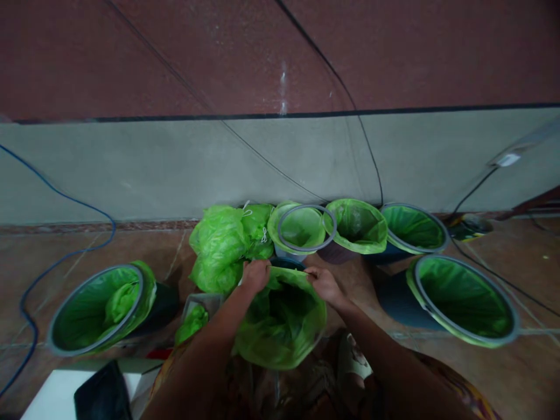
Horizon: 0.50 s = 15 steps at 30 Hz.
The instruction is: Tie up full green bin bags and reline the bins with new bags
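Both my hands are at the far rim of a bin lined with a green plastic bag (284, 326) just in front of me. My left hand (256, 275) is closed, pinching the bag's edge at the upper left of the rim. My right hand (324, 284) is closed on the bag's edge at the upper right. The bag hangs open and loose over the bin. A grey ring (306, 228) sits on the lined bin just beyond my hands.
Tied green bags (223, 245) lie against the wall. Lined bins stand around: one at left (94, 309), two at the back (356, 224) (413, 227), one at right (464, 300). A small grey tub (199, 312) holds green plastic. Cables run along the wall and floor.
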Tool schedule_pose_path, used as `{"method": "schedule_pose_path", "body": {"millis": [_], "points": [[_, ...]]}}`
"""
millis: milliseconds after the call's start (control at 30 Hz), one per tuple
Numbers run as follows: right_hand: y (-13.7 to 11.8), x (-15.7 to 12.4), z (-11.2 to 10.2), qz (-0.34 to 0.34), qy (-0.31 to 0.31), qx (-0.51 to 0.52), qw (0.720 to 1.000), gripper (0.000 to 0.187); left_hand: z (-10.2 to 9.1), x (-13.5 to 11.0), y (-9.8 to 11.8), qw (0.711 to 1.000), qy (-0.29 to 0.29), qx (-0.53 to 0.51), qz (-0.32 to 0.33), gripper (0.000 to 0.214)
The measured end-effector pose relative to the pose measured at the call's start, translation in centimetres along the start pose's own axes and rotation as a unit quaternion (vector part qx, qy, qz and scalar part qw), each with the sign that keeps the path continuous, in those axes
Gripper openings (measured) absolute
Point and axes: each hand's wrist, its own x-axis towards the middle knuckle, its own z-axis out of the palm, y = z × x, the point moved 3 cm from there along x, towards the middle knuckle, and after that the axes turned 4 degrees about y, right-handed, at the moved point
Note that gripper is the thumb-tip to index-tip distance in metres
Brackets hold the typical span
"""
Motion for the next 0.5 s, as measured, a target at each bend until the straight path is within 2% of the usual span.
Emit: {"method": "schedule_pose_path", "body": {"millis": [167,300,500], "points": [[0.5,1.3,-0.3,0.052,0.032,-0.074,0.995,0.027,0.0,2.7,-0.9,0.994,-0.012,-0.110,0.010,0.029],[1.2,3.6,0.9,0.062,0.059,-0.091,0.992,0.027,1.2,5.0,-2.3,0.994,-0.013,-0.109,-0.021,0.032],[3.1,7.2,2.4,0.061,0.052,-0.113,0.990,0.028,3.1,8.0,-3.6,0.993,-0.012,-0.096,-0.068,0.028]]}}
